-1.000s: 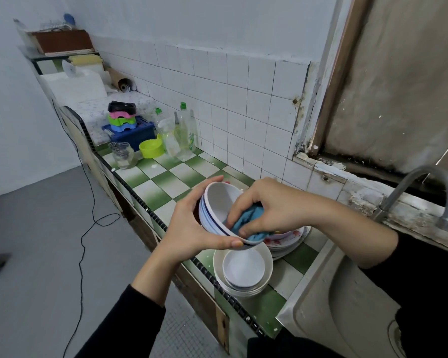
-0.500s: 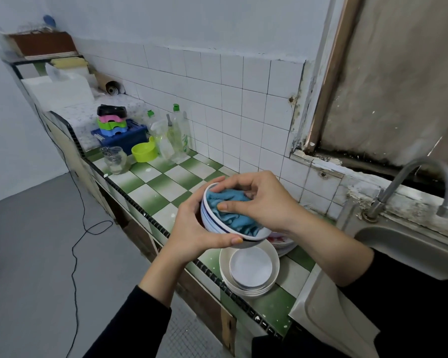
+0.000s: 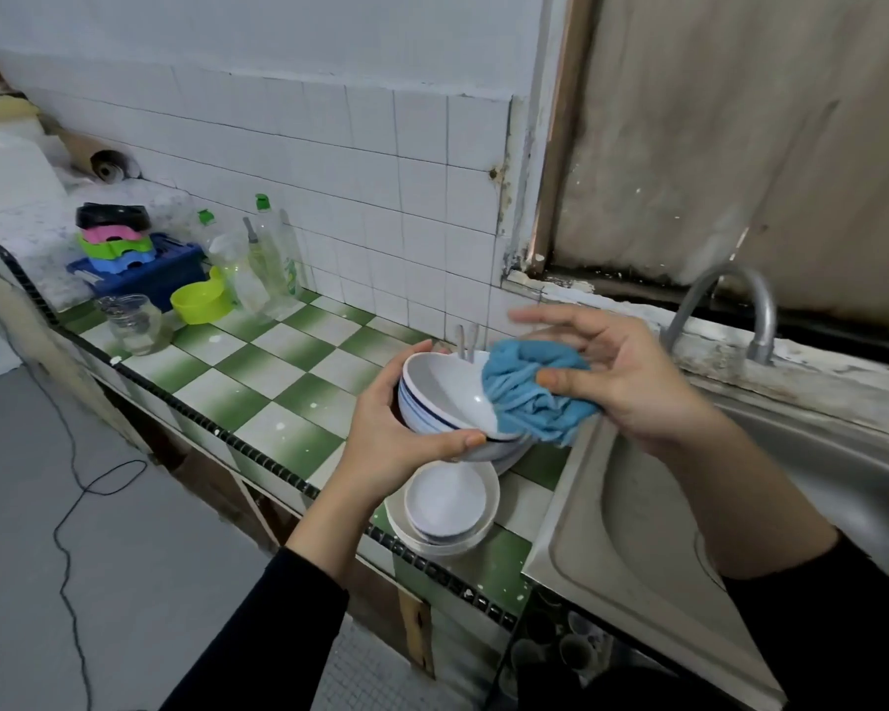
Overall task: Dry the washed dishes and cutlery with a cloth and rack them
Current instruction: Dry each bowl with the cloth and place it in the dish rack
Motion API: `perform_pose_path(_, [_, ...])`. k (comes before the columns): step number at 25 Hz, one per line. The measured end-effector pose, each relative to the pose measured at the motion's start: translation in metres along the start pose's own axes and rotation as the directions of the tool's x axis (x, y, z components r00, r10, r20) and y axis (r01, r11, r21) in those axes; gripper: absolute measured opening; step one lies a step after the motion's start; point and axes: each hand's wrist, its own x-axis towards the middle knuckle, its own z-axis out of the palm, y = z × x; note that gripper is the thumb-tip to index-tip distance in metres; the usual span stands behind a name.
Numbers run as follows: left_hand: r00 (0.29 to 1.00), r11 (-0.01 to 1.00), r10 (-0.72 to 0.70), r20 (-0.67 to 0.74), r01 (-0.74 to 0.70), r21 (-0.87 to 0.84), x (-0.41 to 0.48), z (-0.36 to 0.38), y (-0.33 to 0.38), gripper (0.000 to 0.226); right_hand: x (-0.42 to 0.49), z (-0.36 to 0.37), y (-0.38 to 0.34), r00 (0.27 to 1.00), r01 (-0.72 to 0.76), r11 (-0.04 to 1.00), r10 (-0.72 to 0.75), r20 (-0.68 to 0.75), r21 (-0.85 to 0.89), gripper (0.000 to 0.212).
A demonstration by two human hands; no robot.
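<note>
Blue cloth (image 3: 529,397) sits bunched against the right rim of the bowl (image 3: 445,392), partly inside it and partly hanging below. I read the right hand (image 3: 627,372) as pinching it: the thumb presses on the front of the bunch, while the fingers stretch out nearly straight behind and above it. The left hand (image 3: 396,443) grips the bowl from the left, thumb along the near edge and fingertips over the far edge, so the bowl hangs tilted in the air with its mouth turned toward the cloth. Directly below that grip a stack (image 3: 447,500) of white bowls rests on the green-and-white counter (image 3: 288,361). Under the right hand lies the steel sink (image 3: 576,505), with the tap (image 3: 760,310) beyond it. Well off to the left of the grip stand clear bottles (image 3: 273,254), a jar (image 3: 132,323) and a yellow-green tub (image 3: 201,302).
</note>
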Motion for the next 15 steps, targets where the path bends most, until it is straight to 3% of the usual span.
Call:
perform_pose_path(3, [0.996,0.999,-0.052,-0.076,0.051,-0.015,-0.002,0.036,0.007,0.099,-0.041,-0.029,-0.007,0.974,0.032,0.992,-0.057,-0.219,-0.118,0.055])
perform_pose_path(5, [0.982,0.984,-0.132,-0.138,0.113,-0.137,-0.005,0.069,0.017,0.092,-0.071,-0.043,-0.008,0.950,0.018,0.979,-0.080,-0.301,-0.203,0.061])
perform_pose_path(9, [0.937,0.873,-0.326,-0.122,0.249,-0.420,-0.026,0.140,0.043,0.068,-0.128,-0.060,-0.007,0.927,-0.015,0.871,-0.172,-0.334,-0.491,0.070])
perform_pose_path(13, [0.898,0.722,-0.439,0.016,0.364,-0.589,-0.054,0.206,0.068,0.077,-0.188,-0.072,-0.024,0.930,-0.046,0.694,-0.233,-0.285,-0.719,0.087])
perform_pose_path(15, [0.877,0.660,-0.467,0.113,0.430,-0.616,-0.071,0.238,0.078,0.068,-0.221,-0.082,-0.033,0.944,-0.083,0.602,-0.208,-0.256,-0.794,0.093])
